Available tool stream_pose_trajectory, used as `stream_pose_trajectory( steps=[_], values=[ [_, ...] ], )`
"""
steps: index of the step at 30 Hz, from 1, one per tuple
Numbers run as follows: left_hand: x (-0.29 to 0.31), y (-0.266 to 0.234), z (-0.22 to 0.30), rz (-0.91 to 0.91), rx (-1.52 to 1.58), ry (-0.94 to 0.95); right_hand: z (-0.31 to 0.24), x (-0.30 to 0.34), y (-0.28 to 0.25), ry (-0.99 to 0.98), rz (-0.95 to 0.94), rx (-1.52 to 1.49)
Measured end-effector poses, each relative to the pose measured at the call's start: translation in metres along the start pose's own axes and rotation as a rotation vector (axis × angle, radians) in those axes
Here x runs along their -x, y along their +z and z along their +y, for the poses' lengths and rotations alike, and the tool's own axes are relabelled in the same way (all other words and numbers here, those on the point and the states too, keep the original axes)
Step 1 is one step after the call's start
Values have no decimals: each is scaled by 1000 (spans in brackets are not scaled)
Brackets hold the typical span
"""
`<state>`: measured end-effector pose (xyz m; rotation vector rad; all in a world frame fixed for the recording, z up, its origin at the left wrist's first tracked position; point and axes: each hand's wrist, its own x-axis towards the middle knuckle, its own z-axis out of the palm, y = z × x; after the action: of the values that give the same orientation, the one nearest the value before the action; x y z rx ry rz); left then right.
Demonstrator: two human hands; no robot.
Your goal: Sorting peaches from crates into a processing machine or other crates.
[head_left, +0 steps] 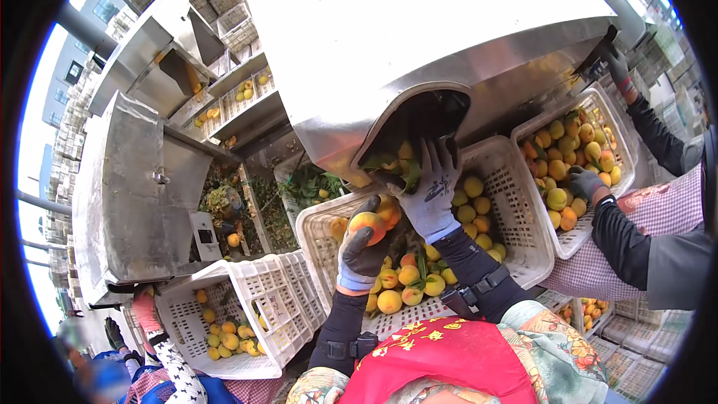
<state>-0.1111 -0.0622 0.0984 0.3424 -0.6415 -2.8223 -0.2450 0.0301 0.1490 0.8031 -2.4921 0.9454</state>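
Observation:
My left hand (360, 256), in a grey-and-black glove, is closed around red-blushed yellow peaches (368, 227) above the near left part of a white plastic crate (516, 213). My right hand (432, 193), gloved alike, reaches up into the dark mouth of a metal chute (437, 108). Its fingers stretch out beside yellow fruit and green leaves (410, 168) at the chute's lip; the fingertips are partly lost in shadow. Below both hands, several yellow peaches (390, 301) lie in the crate, some with leaves.
A second crate of peaches (591, 116) stands at right, where a co-worker's gloved hand (587, 182) rests. At lower left, another crate (295, 292) tilts with fruit inside, near another person's sleeve (179, 370). Leaves and debris fill a metal bin (123, 194) at left.

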Motion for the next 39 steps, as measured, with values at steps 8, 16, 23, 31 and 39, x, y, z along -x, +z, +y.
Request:
stream_pose_trajectory(
  steps=[8,16,23,31,39],
  values=[
    [-5,14,4,-113,176,0,2,-61,30,-73,194,-49],
    [1,39,7,-71,199,175,-17,22,-45,-166,-370,-381],
    [-2,43,-5,-170,262,70,0,18,-17,-194,-166,-207],
    [4,18,0,7,175,-136,21,-15,-2,-111,-94,-151],
    [-7,19,2,-108,415,-257,32,-64,33,-271,146,-127]
  ],
)
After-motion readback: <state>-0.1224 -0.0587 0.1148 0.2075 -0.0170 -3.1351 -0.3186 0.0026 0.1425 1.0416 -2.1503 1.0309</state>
